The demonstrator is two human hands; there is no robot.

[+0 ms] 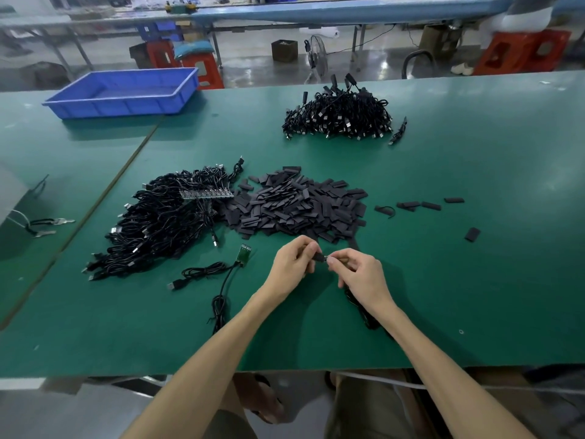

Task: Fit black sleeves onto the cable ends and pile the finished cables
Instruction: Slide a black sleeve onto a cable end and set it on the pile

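My left hand (292, 264) pinches a black sleeve (319, 256) just above the green table. Facing it, my right hand (357, 272) pinches a cable end at the sleeve's mouth; that cable (361, 307) trails down under my right wrist. A heap of loose black sleeves (297, 204) lies right behind my hands. To its left is a tangled heap of cables (158, 226) with small circuit boards. A second heap of cables (338, 117), ends sleeved, sits at the far middle of the table. One loose cable with a green board (221, 270) lies left of my left hand.
A blue plastic tray (123, 91) stands at the far left of the green table (474, 280). Several stray sleeves (418, 205) lie to the right, one more (472, 234) nearer. Keys (47, 226) lie at the left edge. Red stools and another bench stand beyond.
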